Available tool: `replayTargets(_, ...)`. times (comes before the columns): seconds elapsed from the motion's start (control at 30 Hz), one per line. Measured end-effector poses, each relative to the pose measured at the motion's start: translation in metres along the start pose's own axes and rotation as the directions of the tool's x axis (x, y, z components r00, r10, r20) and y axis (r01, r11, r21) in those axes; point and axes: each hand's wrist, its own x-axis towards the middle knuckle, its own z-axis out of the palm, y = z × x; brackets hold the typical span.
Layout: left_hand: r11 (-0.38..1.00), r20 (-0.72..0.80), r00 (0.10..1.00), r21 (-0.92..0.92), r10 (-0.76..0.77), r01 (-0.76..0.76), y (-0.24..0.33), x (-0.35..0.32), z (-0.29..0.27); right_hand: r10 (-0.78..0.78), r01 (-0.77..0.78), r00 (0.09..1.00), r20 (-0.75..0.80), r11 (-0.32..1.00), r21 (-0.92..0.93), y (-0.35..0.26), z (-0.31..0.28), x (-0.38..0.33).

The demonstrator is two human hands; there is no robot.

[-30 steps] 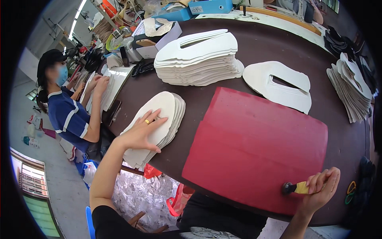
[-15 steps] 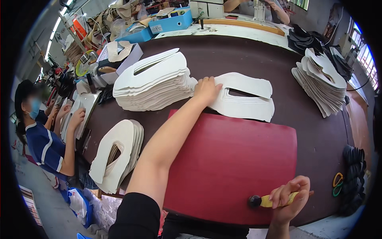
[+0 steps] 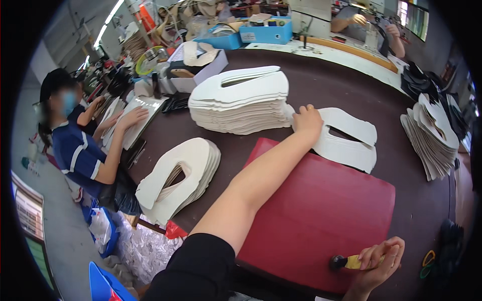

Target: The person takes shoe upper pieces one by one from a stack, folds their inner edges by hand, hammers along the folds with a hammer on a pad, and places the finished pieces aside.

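Observation:
My left hand (image 3: pixel 308 122) reaches over the table with its fingers closed on the near end of a flat white U-shaped piece (image 3: pixel 346 153). That piece lies just behind a red mat (image 3: pixel 321 220). Close by on the left rises a tall stack of similar white pieces (image 3: pixel 241 108). At the mat's near right corner my right hand (image 3: pixel 380 258) is wrapped round a tool with a yellow handle and a round dark head (image 3: pixel 338 262). The tool lies low over the mat; whether it touches cannot be told.
A smaller stack of white pieces (image 3: pixel 182 175) sits front left, another (image 3: pixel 434 133) far right. Scissors (image 3: pixel 428 263) lie by dark pieces at the right. A co-worker in blue (image 3: pixel 83 150) stands left; another person (image 3: pixel 351 24) sits behind a white bench. Blue boxes (image 3: pixel 266 34) stand at the back.
My view has turned, so the scene sits further right. Both my hands keep about the same places on the table. The co-worker's raised hand has come down onto the white pieces.

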Motion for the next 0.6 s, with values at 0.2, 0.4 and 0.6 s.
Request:
replayTargets(0.2,0.994,-0.155,0.983,-0.040,0.094,-0.101,-0.014,0.003,-0.025,0.041,-0.040,0.996,-0.076,0.999,0.020,-0.019,0.024,0.000)
replayTargets(0.4,0.816,-0.416,0.898,-0.463,0.143,-0.345,-0.014,-0.034,-0.116,0.046,-0.045,0.995,-0.089,0.999,0.004,-0.011,0.033,0.004)
replayTargets(0.6,0.792,-0.064,0.991,-0.596,0.118,-0.133,-0.067,-0.122,-0.159,-0.030,-0.019,0.996,-0.088,0.858,-0.513,0.007,-0.020,-0.002)
